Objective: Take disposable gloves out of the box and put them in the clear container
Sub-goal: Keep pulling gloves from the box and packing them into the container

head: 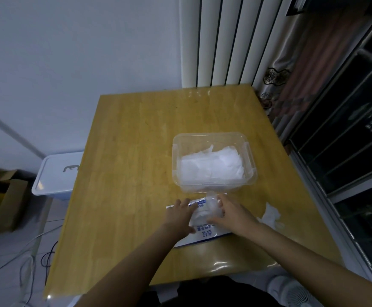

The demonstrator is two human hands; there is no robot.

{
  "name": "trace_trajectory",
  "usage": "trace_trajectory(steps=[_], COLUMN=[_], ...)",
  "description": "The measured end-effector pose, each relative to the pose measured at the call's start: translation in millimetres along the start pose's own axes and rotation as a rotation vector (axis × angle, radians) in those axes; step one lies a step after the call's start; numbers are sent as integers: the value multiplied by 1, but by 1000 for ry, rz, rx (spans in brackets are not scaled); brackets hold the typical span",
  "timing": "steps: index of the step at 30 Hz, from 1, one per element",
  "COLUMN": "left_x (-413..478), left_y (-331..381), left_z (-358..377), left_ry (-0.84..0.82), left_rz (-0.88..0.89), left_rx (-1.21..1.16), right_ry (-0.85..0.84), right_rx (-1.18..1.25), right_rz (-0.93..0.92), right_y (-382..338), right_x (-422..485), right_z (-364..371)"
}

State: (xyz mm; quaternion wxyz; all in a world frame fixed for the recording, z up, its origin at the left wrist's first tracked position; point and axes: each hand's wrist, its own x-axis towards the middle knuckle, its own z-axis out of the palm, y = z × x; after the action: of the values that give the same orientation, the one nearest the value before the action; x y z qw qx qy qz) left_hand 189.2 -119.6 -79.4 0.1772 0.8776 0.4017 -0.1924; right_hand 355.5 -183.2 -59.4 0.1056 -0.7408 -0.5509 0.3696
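Nearest, both bare forearms reach forward over the yellow wooden table (125, 173) to the one flat white box with blue print (206, 235), which lies with its long side across the person. The left hand (180, 216) rests on the box's left part with fingers spread and straight, apparently pinning it. The right hand (231, 214) curls its fingertips round one thin translucent plastic glove (211, 207) bunched up above the box opening. One crumpled white glove (270, 214) lies loose on the table just right of that hand. Straight beyond the box, just beside its far edge, stands the one clear rectangular plastic container (176, 151), long side also crosswise, holding a heap of white gloves (211, 168) too merged to count. The carry therefore seems to run directly away from the person, and the right hand is nearer
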Motion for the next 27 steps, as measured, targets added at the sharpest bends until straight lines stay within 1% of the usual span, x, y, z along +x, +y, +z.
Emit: trace_trajectory(steps=[1, 3, 6, 9, 14, 17, 20, 22, 24, 25, 27], left_x=[-1, -3, -5, -4, -3, -4, -6, -6, -6, -5, -5], left_y=[-1, -3, -3, 0, 3, 3, 2, 1, 1, 2, 1], left_z=[1, 2, 3, 5, 4, 3, 3, 2, 3, 3, 3], left_ry=[1, 0, 5, 20, 20, 15, 13, 12, 13, 13, 8], left_rz=[11, 26, 21, 4, -28, -16, -3, 2, 5, 5, 2], left_rx=[-1, -4, -6, -6, -27, -16, -3, 0, 6, 9, 16], right_ry=[-21, 8, 52, 90, 166, 235, 276, 295, 306, 289, 172], right_rx=[-50, -133, -139, -143, -70, -22, 28, 103, 232, 278, 296], right_rz=[4, -19, -13, -56, -183, -259, -292, -277, -254, -233, -155], right_y=[-1, -3, -5, -11, -20, -17, -14, -10, -4, -1, 3], right_x=[1, 4, 9, 9, -1, -5, -11, -12, -11, -11, -11], right_z=[4, 9, 7, 8, 12, 3, -7, -13, -15, -14, -11])
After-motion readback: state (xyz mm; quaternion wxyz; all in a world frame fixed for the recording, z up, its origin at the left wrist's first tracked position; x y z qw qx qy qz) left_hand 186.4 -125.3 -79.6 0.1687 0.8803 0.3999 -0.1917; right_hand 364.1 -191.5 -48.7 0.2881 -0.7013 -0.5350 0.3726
